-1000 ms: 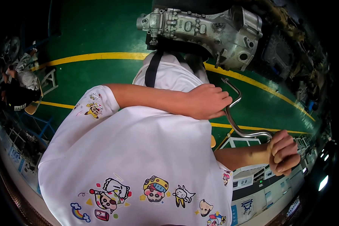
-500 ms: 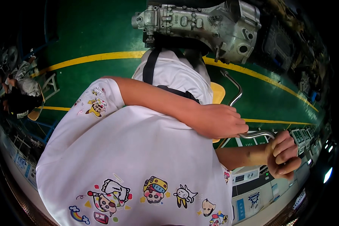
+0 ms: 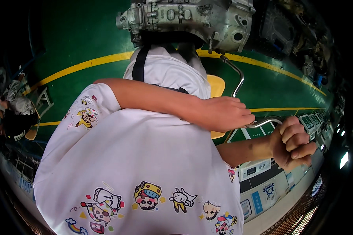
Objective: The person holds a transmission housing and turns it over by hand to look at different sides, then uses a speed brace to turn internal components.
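A shiny, crank-shaped speed brace (image 3: 240, 76) runs from beside the gearbox to my right. My left arm crosses in front of my body, and my left hand (image 3: 226, 113) is wrapped around the brace's middle. Farther right, my right hand (image 3: 294, 144) closes in a fist around the other end, hiding it. The brace's dark socket end (image 3: 223, 58) is just below the lower flange of the grey metal gearbox (image 3: 188, 17); whether it touches a bolt I cannot tell.
A yellow stool (image 3: 215, 86) stands beside my legs on the green floor (image 3: 86, 33) with yellow lines. Dark metal parts (image 3: 278, 27) lie right of the gearbox. At the far left a person (image 3: 17, 105) sits on a chair. Grey equipment (image 3: 255, 168) stands at the right.
The gearbox and floor have shifted up and left in the view. Both hands, still on the speed brace, have moved up slightly, and its socket end appears closer to the gearbox.
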`<state>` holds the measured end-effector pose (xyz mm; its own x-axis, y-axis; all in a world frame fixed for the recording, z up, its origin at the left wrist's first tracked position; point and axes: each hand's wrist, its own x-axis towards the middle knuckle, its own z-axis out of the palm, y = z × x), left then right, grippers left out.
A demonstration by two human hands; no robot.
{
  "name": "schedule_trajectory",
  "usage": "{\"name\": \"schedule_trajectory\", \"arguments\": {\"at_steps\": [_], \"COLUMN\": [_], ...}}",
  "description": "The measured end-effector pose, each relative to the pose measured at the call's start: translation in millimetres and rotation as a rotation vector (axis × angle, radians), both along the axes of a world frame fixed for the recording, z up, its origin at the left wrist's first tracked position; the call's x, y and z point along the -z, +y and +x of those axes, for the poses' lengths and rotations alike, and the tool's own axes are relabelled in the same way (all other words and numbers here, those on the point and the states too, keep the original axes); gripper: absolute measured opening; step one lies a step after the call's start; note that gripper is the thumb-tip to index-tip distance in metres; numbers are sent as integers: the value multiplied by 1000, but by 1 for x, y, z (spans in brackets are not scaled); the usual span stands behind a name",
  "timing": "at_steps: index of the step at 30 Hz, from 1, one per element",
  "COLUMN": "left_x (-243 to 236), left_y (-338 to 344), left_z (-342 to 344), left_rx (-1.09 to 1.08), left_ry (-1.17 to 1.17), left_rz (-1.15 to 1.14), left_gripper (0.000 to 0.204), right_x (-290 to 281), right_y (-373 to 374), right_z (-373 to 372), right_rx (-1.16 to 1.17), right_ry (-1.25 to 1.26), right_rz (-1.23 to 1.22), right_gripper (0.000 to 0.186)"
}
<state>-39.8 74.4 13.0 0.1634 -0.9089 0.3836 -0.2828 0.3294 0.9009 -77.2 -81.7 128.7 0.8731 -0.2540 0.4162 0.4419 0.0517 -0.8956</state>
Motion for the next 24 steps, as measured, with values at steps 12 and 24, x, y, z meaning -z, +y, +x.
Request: {"name": "schedule_trajectory", "arguments": {"at_steps": [12, 24], "left_x": [16, 32], "left_y": [2, -82], "left_z": [17, 71], "left_rx": [31, -758], "left_ry": [78, -132], "left_rz": [111, -59], "left_gripper": [12, 38], "right_x": [23, 12], "right_y": [-1, 20], "right_z": [11, 9], "right_rx": [-46, 16], "right_ry": [6, 188], "right_rz": [50, -114], "right_gripper": [33, 35]}}
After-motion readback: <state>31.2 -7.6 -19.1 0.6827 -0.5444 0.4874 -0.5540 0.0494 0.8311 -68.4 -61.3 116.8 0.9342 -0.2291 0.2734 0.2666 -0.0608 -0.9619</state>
